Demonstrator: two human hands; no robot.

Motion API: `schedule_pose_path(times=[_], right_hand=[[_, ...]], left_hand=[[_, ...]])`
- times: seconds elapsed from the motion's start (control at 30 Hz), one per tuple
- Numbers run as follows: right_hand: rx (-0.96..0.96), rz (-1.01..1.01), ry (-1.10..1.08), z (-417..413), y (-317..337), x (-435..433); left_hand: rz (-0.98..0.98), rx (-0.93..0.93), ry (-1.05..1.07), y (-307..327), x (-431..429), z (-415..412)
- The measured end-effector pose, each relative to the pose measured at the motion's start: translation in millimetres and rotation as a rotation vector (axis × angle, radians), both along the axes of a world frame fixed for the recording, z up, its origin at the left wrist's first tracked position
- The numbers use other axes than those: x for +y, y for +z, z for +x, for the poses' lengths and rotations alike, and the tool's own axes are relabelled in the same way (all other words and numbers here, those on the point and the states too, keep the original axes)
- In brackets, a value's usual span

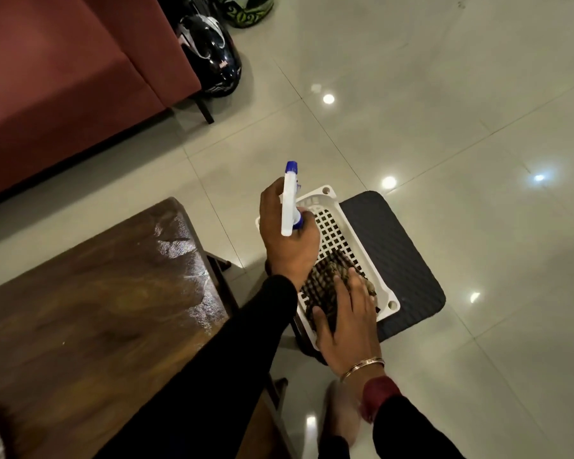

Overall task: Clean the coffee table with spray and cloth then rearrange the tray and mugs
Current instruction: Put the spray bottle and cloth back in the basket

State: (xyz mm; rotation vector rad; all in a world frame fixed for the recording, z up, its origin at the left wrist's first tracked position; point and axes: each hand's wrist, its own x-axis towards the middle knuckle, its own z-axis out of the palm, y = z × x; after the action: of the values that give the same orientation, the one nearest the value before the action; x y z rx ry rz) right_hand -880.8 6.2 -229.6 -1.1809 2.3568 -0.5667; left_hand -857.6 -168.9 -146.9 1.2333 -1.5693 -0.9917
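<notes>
My left hand (287, 240) grips a spray bottle (290, 200) with a white head and a blue nozzle, held over the near-left corner of a white perforated basket (337, 233). My right hand (348, 316) lies on a dark checked cloth (328, 279) inside that basket, fingers spread over it and curling around its edge. The wooden coffee table (96, 309) fills the lower left, with wet streaks shining along its right edge. No tray or mugs are in view.
The basket stands on a black stool or mat (408, 270) on the glossy tiled floor (444, 111). A red sofa (63, 77) is at the upper left, with two helmets (212, 58) beside its leg. My foot (342, 415) is near the bottom.
</notes>
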Motion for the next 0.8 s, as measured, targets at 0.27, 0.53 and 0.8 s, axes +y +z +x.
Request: schedule_pose_path(times=[0.27,0.53,0.8], right_hand=[[0.068,0.133,0.104,-0.1,-7.7,3.0],[0.111,0.105,0.148,-7.5,-3.1,-4.2],[0.162,0.104,0.197,-27.4,-5.1,-11.7]], left_hand=[[-0.007,-0.107,0.035,-45.1,0.4,-17.5],[0.175,-0.230,0.184,-47.6,23.9,-4.5],[0.258,-0.375,0.083,-45.5,85.6,93.6]])
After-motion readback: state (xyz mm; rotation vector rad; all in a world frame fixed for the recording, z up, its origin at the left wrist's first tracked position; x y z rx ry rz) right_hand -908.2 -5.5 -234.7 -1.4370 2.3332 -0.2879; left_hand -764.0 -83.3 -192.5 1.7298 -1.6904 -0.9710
